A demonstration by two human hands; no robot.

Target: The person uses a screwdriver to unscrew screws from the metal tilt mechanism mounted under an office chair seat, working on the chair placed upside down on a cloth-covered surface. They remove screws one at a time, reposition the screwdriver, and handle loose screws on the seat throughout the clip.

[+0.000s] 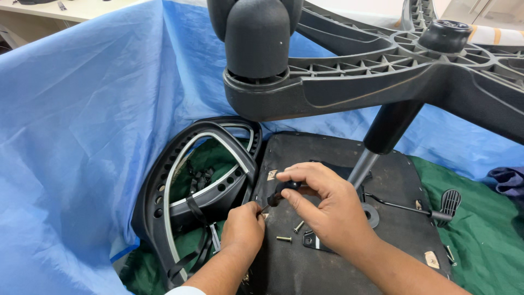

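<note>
While your right hand [327, 210] grips the black-handled screwdriver [279, 194] and left fingers [252, 210] pinch its tip at the upturned seat base [338, 257], you're likely mid-fastening; next needs alignment—spare screws [291, 232] lie beside.

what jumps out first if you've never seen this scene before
The upturned chair base fills the top of the view, its black caster looming nearest the camera and its column running down to the seat underside. Below it, at centre, the right hand holds a black-handled screwdriver while the left hand pinches at its tip, with loose screws beside them. A blue sheet wraps the left side.
</note>
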